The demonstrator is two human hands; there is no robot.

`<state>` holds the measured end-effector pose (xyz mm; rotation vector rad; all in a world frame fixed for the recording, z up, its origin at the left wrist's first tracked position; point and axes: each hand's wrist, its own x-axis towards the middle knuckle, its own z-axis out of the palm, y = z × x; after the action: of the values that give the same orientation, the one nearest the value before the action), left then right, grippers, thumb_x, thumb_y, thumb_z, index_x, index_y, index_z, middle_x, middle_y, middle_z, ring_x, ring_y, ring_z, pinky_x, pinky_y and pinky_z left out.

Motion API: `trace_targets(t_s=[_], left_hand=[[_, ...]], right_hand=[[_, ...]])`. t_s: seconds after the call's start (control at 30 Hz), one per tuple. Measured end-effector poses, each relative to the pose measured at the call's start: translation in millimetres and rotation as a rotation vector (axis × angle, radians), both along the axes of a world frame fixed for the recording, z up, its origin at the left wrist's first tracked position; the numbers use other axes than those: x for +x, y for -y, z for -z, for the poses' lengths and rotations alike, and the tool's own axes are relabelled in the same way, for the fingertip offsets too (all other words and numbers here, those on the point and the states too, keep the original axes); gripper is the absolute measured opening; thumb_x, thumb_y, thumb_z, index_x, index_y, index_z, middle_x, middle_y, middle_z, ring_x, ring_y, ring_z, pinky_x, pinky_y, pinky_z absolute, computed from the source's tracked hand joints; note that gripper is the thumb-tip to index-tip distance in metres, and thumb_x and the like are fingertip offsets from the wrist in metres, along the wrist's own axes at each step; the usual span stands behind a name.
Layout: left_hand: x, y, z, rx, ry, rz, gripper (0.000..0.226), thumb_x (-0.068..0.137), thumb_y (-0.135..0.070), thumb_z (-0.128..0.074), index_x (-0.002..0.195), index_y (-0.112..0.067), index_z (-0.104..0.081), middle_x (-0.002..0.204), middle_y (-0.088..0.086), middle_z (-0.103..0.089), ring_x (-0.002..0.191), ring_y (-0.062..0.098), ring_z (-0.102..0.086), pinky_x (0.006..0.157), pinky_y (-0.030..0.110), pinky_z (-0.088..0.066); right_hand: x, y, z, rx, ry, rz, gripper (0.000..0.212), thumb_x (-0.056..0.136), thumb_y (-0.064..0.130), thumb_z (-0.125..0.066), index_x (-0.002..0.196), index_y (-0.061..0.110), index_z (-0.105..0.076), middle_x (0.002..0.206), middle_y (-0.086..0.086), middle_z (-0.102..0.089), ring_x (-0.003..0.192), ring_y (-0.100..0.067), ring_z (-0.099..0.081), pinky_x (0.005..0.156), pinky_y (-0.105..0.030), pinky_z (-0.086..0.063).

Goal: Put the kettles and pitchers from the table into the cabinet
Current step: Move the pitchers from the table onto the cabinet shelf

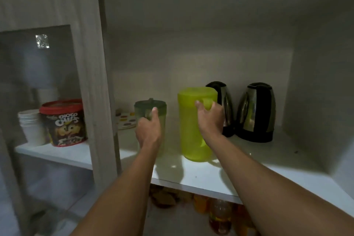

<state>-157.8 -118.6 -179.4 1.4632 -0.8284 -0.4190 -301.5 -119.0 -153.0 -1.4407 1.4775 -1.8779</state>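
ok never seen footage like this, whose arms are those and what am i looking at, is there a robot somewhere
There is no robot here. The one picture comes from a wide-angle camera worn on a person's head, looking forward and down, so the two bare arms reaching in from the bottom are the wearer's own.

They reach into an open cabinet, onto a white shelf. The left hand has its grip on the handle of a dark green-lidded pitcher. The right hand is closed on the handle of a taller lime green pitcher. Both pitchers stand upright on the shelf.

Behind the right hand stand two steel kettles with black bases: one partly hidden by the hand, the other further right. Behind the dark pitcher lies a spotted plate. Through the glass door on the left you can see a choco chips tub and stacked white cups.
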Motion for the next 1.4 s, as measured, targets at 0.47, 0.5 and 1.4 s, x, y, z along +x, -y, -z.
trace_targets(t_s=[0.47, 0.5, 1.4], left_hand=[[46, 212, 4, 0.068, 0.027, 0.118, 0.061, 0.102, -0.046, -0.042, 0.128, 0.007, -0.054, 0.132, 0.028, -0.057, 0.122, 0.04, -0.055, 0.097, 0.039, -0.041], [46, 221, 5, 0.076, 0.017, 0.128, 0.061, 0.102, -0.047, -0.042, 0.129, 0.006, -0.053, 0.133, 0.028, -0.057, 0.123, 0.04, -0.054, 0.097, 0.039, -0.041], [21, 191, 40, 0.453, 0.498, 0.226, 0.082, 0.095, -0.05, -0.055, 0.143, 0.01, -0.027, 0.145, 0.024, -0.038, 0.135, 0.039, -0.041, 0.107, 0.042, -0.036]], right_hand=[[58, 233, 7, 0.103, 0.114, -0.03, 0.092, 0.074, 0.065, -0.066, 0.142, 0.007, -0.046, 0.137, -0.02, -0.057, 0.122, -0.042, -0.058, 0.095, -0.059, -0.051], [57, 254, 14, 0.101, 0.122, -0.031, 0.094, 0.07, 0.069, -0.065, 0.14, 0.009, -0.048, 0.132, -0.02, -0.061, 0.116, -0.042, -0.062, 0.092, -0.059, -0.052], [40, 185, 50, 0.607, -0.262, -0.058, 0.098, 0.095, 0.045, -0.058, 0.153, -0.004, 0.004, 0.159, -0.025, -0.024, 0.144, -0.037, -0.033, 0.11, -0.039, -0.033]])
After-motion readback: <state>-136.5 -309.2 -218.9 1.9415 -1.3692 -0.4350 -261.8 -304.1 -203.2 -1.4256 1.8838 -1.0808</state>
